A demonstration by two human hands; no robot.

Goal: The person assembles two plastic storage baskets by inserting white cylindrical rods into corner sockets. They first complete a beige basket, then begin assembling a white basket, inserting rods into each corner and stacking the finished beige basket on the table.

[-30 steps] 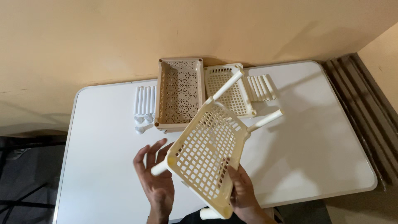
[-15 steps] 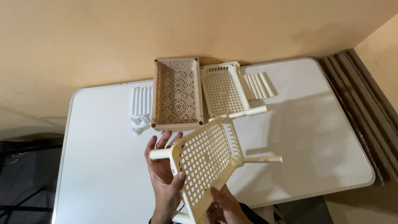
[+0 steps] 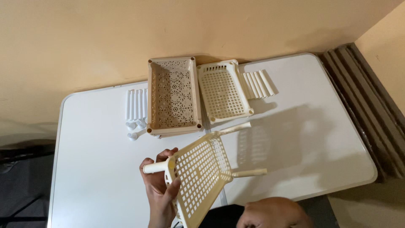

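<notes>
My left hand (image 3: 158,190) grips a cream perforated shelf tray (image 3: 198,177) at its left corner, thumb over the rim. The tray is tilted up off the white table (image 3: 97,169). Three white tube legs stick out of its corners: one (image 3: 154,168) by my left fingers, one (image 3: 249,172) pointing right, one (image 3: 234,128) at the far corner. My right hand (image 3: 272,213) shows only partly at the bottom edge, apart from the tray's visible edge. Its fingers are hidden.
At the back of the table stand a beige patterned basket (image 3: 173,95) and a second cream perforated tray (image 3: 221,90). White tubes lie left (image 3: 136,103) and right (image 3: 259,83) of them, with small white caps (image 3: 137,126). A dark ribbed panel (image 3: 371,105) runs along the right.
The tray has swung round and dropped lower and leftward. My left hand now grips its corner. My right hand has come off the tray's lower edge and moved right.
</notes>
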